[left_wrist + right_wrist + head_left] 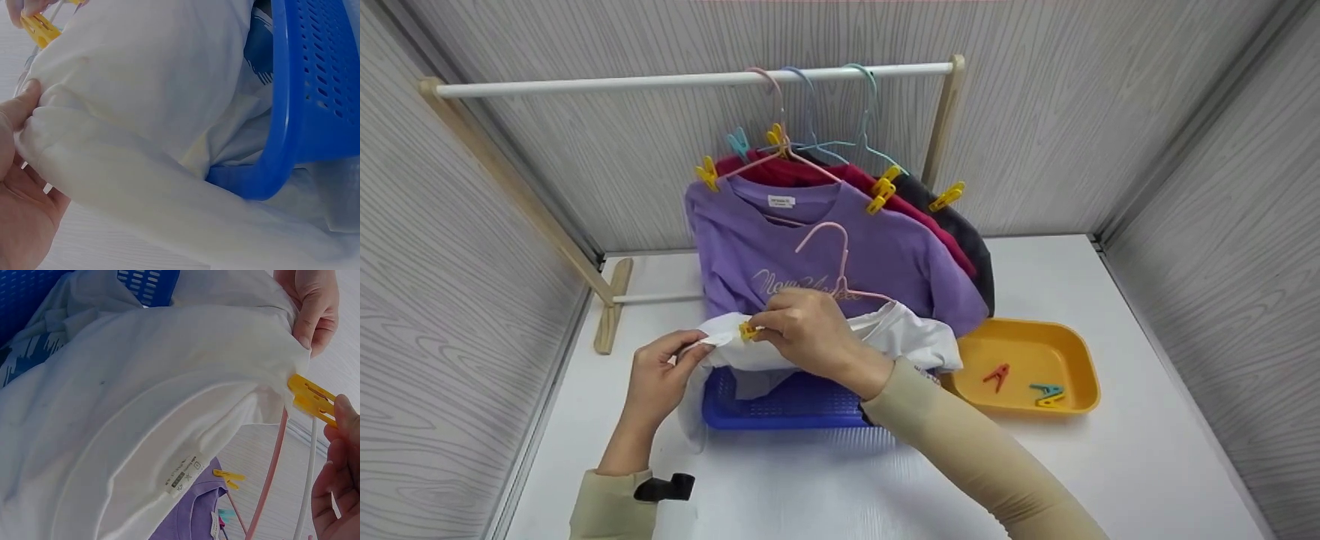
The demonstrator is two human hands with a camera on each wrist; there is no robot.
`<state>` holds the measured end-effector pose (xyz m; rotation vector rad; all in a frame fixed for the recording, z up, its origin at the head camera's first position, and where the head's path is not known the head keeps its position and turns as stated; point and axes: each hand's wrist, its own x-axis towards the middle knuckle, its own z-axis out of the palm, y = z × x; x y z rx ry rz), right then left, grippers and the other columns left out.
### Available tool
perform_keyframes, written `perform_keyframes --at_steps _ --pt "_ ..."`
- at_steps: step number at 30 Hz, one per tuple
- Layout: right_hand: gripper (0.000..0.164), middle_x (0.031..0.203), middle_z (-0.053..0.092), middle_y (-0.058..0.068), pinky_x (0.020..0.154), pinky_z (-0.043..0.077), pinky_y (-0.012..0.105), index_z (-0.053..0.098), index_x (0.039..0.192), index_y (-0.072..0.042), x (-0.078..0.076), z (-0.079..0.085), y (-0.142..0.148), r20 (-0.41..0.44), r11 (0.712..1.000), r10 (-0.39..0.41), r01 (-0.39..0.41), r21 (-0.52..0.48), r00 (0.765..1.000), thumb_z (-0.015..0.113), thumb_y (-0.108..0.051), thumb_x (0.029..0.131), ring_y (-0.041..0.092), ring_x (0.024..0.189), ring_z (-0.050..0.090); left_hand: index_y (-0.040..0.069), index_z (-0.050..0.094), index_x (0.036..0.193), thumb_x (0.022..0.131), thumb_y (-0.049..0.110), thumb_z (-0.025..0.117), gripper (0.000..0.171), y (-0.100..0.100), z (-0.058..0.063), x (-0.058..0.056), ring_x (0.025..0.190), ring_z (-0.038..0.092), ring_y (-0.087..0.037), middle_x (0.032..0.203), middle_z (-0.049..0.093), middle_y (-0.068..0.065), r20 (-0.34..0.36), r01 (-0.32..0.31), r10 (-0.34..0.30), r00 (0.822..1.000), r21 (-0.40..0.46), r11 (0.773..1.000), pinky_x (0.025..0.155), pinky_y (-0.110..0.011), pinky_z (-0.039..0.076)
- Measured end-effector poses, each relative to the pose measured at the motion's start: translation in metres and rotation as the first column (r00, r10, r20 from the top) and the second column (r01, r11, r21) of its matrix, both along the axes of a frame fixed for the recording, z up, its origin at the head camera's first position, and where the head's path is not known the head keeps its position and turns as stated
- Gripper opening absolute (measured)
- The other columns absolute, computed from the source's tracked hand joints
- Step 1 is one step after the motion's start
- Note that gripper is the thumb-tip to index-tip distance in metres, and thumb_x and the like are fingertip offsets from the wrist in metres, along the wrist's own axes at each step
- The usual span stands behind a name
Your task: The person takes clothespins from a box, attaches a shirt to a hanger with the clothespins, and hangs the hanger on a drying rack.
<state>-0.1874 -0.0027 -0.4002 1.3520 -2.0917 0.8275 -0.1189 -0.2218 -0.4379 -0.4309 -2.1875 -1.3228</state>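
A white shirt [911, 337] lies over a blue basket [787, 416], with a pink hanger [844, 262] inside its neck. My left hand [660, 375] pinches the cloth at the shirt's left shoulder between thumb and fingers. Beside it, my right hand [810, 330] pinches a yellow clothespin [312, 399], whose tip meets the shoulder cloth near the neckline. In the right wrist view the shirt's collar tag [185, 475] shows. The left wrist view has the sleeve hanging past the basket's rim [281, 129].
Behind, a purple sweatshirt [825, 247], a red garment [960, 255] and a black one [982, 274] hang from a rack's white rail [622, 84], several clothespins on their shoulders. A yellow tray [1080, 367] at right holds a red clothespin [997, 376], a teal one and a yellow one.
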Motion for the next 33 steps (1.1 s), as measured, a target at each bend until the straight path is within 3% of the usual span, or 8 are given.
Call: perform_keyframes --at_steps 11,25,33 --pt "0.01 0.074 0.068 -0.001 0.062 0.05 0.025 0.079 0.085 -0.01 0.0001 0.001 -0.0046 -0.058 1.0 -0.001 0.0 -0.019 0.998 0.083 -0.006 0.077 0.013 0.066 0.06 -0.012 0.069 0.085 0.076 -0.021 0.07 0.013 -0.0006 -0.0011 0.0002 0.067 0.052 -0.004 0.077 0.068 -0.017 -0.012 -0.002 0.002 1.0 -0.025 1.0 0.06 -0.01 0.04" --pt "0.01 0.075 0.068 -0.001 0.064 0.052 0.026 0.08 0.086 -0.011 -0.0018 -0.0021 -0.0101 -0.046 0.999 -0.009 0.011 0.052 0.999 0.083 -0.007 0.077 0.013 0.069 0.062 -0.01 0.068 0.085 0.075 -0.024 0.069 0.017 0.0013 0.0012 0.0019 0.069 0.052 -0.006 0.076 0.066 -0.017 -0.033 0.064 -0.065 0.997 -0.018 0.998 0.062 -0.013 0.041" --pt "0.01 0.073 0.066 0.0 0.061 0.051 0.026 0.08 0.085 -0.01 -0.003 0.0048 -0.0051 -0.003 1.0 -0.002 0.002 -0.004 1.0 0.084 -0.007 0.076 0.013 0.068 0.061 -0.011 0.069 0.086 0.075 -0.022 0.07 0.016 0.0016 0.0025 0.0015 0.07 0.054 -0.004 0.078 0.067 -0.019 -0.03 0.025 -0.026 0.999 -0.027 0.999 0.063 -0.011 0.042"
